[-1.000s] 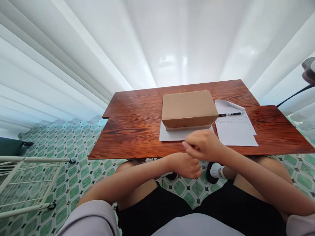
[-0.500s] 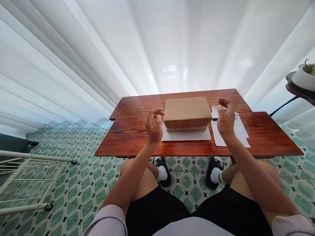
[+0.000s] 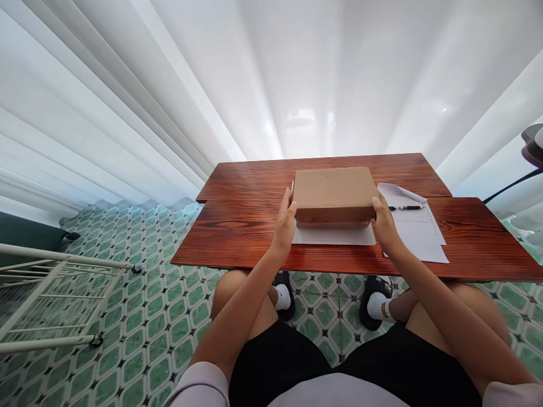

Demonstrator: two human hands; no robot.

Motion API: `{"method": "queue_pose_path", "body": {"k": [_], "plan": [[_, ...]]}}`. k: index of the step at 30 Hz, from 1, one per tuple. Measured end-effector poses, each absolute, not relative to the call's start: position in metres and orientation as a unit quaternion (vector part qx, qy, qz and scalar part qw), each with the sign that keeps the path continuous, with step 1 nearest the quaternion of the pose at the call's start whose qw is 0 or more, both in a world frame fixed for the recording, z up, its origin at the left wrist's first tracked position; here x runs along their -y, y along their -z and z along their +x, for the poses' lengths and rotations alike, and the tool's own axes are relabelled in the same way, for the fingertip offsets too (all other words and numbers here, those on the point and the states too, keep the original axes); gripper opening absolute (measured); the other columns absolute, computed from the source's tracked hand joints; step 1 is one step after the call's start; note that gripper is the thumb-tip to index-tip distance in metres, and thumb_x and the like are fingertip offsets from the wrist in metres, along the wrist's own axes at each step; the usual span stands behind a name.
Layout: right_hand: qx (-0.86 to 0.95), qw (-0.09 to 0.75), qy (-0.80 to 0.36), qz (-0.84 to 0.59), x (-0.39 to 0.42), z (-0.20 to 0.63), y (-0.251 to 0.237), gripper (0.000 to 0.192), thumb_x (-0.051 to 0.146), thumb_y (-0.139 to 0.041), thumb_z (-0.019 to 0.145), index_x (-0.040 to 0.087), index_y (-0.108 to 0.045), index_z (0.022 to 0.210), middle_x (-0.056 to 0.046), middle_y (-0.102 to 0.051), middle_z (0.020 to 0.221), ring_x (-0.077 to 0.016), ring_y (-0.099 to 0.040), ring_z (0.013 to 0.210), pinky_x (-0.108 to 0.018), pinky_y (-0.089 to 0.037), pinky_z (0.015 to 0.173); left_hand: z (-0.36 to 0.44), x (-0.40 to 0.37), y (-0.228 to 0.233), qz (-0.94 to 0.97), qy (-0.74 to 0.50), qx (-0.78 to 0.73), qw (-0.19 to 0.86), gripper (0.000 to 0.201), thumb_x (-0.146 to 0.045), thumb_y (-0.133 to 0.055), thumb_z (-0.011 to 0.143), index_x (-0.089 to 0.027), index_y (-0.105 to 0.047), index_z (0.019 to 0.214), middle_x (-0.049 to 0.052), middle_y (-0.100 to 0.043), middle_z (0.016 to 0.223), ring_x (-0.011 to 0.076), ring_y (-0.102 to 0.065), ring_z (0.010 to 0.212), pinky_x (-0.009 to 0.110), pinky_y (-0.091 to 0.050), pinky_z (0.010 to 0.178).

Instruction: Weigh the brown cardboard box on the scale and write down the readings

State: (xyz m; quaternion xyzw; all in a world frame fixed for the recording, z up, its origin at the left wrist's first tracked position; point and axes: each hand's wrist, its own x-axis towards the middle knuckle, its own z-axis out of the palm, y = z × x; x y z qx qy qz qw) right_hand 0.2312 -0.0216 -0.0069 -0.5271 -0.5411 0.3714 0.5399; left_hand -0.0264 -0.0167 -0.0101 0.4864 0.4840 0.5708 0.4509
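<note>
On the wooden table [image 3: 237, 237], a closed cardboard box [image 3: 334, 195] sits between both hands. The left hand [image 3: 285, 223] presses flat against the box's left end, fingers [image 3: 288, 204] extended and together rather than curled, and the right hand [image 3: 385, 223] does the same at the right end. Neither hand wraps under the box; it is held only by sideways pressure, palm to palm. Whether the box rests fully on the surface or is a shade lifted, I cannot tell.

That squeeze looks like the weak point. Plain brown cardboard is smooth and a little slick, so if the pressure slackens the box could slip down. A paler lip shows along its bottom edge, perhaps a lid over a tray, and gripping only the upper part might let the lower part stay behind or drop. Beneath it lies a white sheet [image 3: 331, 236], thin and loose, which could slide along or flutter off the near edge. Just right of the right hand lies printed paper [image 3: 418, 234] with a black pen [image 3: 405, 208] on it, round and likely to roll if the wrist brushes it.

The table is glossy reddish wood with strong grain; the floor [image 3: 139, 316] has green patterned tiles.
</note>
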Motion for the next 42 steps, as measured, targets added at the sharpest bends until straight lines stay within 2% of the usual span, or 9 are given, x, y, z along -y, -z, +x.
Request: {"method": "queue_pose_path", "body": {"k": [3,9,14,17,24,28,32,37,42], "plan": [[0.553,0.538,-0.355,-0.528,0.022,0.228,0.007,0.058,0.059,-0.037,0.105,0.030,-0.052,0.153,-0.003,-0.046,0.161,-0.0277,-0.037,0.152,-0.049,-0.023,0.131,-0.024,0.020,0.006,0.506,-0.548,-0.500,0.441,0.062,-0.044,-0.045,0.104,-0.030,-0.031,0.163,-0.004,-0.022,0.172,0.0192,-0.016,0.161,0.035,-0.018,0.134],[0.555,0.535,-0.339,-0.540,0.022,0.229,0.009,0.058,0.061,-0.036,0.106,0.029,-0.054,0.152,-0.002,-0.046,0.160,-0.0268,-0.032,0.155,-0.048,-0.020,0.133,-0.022,0.021,0.008,0.524,-0.530,-0.506,0.433,0.061,-0.049,-0.040,0.107,-0.033,-0.028,0.164,-0.006,-0.024,0.172,0.0184,-0.016,0.161,0.034,-0.016,0.134],[0.548,0.543,-0.341,-0.538,0.022,0.228,0.009,0.055,0.059,-0.039,0.106,0.029,-0.057,0.148,-0.002,-0.048,0.159,-0.0273,-0.034,0.154,-0.048,-0.022,0.132,-0.024,0.017,0.018,0.522,-0.551,-0.473,0.447,0.058,-0.052,-0.042,0.107,-0.038,-0.033,0.162,-0.009,-0.023,0.171,0.0188,-0.014,0.161,0.040,-0.015,0.134],[0.555,0.547,-0.332,-0.532,0.021,0.227,0.008,0.054,0.058,-0.039,0.105,0.029,-0.059,0.146,-0.003,-0.050,0.157,-0.0283,-0.036,0.153,-0.051,-0.024,0.131,-0.025,0.014,0.019,0.523,-0.565,-0.470,0.431,0.053,-0.051,-0.044,0.106,-0.037,-0.041,0.158,-0.007,-0.029,0.170,0.0189,-0.015,0.161,0.040,-0.014,0.134],[0.577,0.541,-0.339,-0.510,0.017,0.224,0.003,0.052,0.058,-0.038,0.107,0.032,-0.056,0.148,-0.001,-0.050,0.157,-0.0283,-0.037,0.152,-0.052,-0.025,0.131,-0.031,0.018,0.005,0.537,-0.565,-0.493,0.386,0.053,-0.053,-0.044,0.106,-0.035,-0.045,0.156,-0.005,-0.033,0.168,0.0192,-0.022,0.160,0.039,-0.016,0.134],[0.582,0.527,-0.352,-0.510,0.009,0.219,0.004,0.053,0.060,-0.038,0.106,0.034,-0.054,0.149,0.000,-0.050,0.157,-0.0281,-0.037,0.153,-0.052,-0.027,0.130,-0.039,0.024,-0.007,0.534,-0.563,-0.496,0.388,0.056,-0.057,-0.042,0.106,-0.035,-0.044,0.157,-0.005,-0.032,0.169,0.0204,-0.019,0.161,0.039,-0.020,0.133],[0.585,0.517,-0.353,-0.516,-0.002,0.202,0.001,0.051,0.059,-0.038,0.105,0.036,-0.054,0.149,0.001,-0.050,0.156,-0.0286,-0.037,0.153,-0.053,-0.032,0.128,-0.054,0.026,-0.011,0.514,-0.576,-0.513,0.375,0.055,-0.055,-0.042,0.106,-0.034,-0.043,0.158,-0.005,-0.029,0.170,0.0195,-0.019,0.161,0.037,-0.018,0.134],[0.611,0.511,-0.372,-0.477,-0.009,0.164,-0.018,0.050,0.053,-0.039,0.105,0.033,-0.056,0.147,0.000,-0.052,0.155,-0.0300,-0.040,0.150,-0.052,-0.028,0.130,-0.083,0.024,-0.011,0.482,-0.612,-0.521,0.349,0.054,-0.053,-0.043,0.107,-0.035,-0.042,0.157,-0.006,-0.033,0.168,0.0190,-0.023,0.159,0.039,-0.018,0.134],[0.636,0.495,-0.387,-0.447,-0.017,0.123,-0.030,0.054,0.054,-0.038,0.104,0.030,-0.054,0.150,-0.002,-0.050,0.156,-0.0303,-0.038,0.151,-0.053,-0.030,0.128,-0.113,0.027,-0.015,0.451,-0.645,-0.531,0.314,0.056,-0.050,-0.043,0.107,-0.031,-0.040,0.159,-0.003,-0.032,0.169,0.0197,-0.027,0.158,0.036,-0.025,0.132]]}}
